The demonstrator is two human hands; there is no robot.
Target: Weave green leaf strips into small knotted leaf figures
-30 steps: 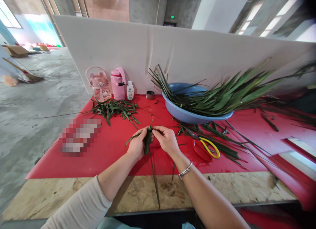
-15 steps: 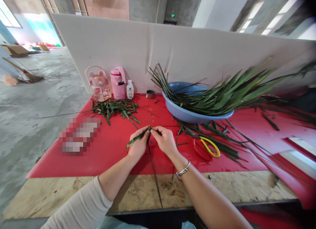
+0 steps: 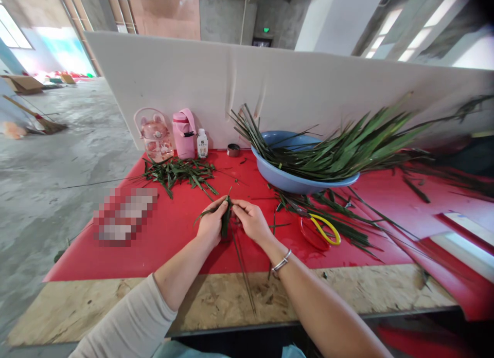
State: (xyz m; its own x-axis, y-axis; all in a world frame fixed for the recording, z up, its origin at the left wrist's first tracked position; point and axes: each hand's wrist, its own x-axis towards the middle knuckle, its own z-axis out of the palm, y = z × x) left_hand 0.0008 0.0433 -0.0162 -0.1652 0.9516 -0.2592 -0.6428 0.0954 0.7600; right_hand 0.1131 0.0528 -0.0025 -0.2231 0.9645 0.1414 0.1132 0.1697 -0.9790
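Between my hands is a folded green leaf strip point(image 3: 226, 221), with thin stems trailing down toward the table edge. My left hand point(image 3: 211, 221) is closed on it, thumb pressed against its upper part. My right hand point(image 3: 250, 219) is closed too, its thumb and fingertips pinched together at the strip's right side; whether they grip the leaf itself or a thin stem is too small to make out. Right of my hands, scissors point(image 3: 324, 229) with yellow and red handles lie among loose leaves point(image 3: 347, 227) on the red table cover point(image 3: 165, 255).
A blue basin point(image 3: 301, 183) full of long green leaves point(image 3: 339, 152) stands at the back right. Leaf cuttings point(image 3: 179, 173) lie at the back left, before a clear pink bottle point(image 3: 157, 139), a pink flask point(image 3: 184, 137), a white bottle point(image 3: 202, 143) and a small round tin point(image 3: 233, 150). Behind rises a white panel point(image 3: 173, 75).
The folded leaf strip has turned and now hangs down beside my left thumb. My right fingertips have shifted slightly down and away from my left thumb. The camera view has shifted a little.
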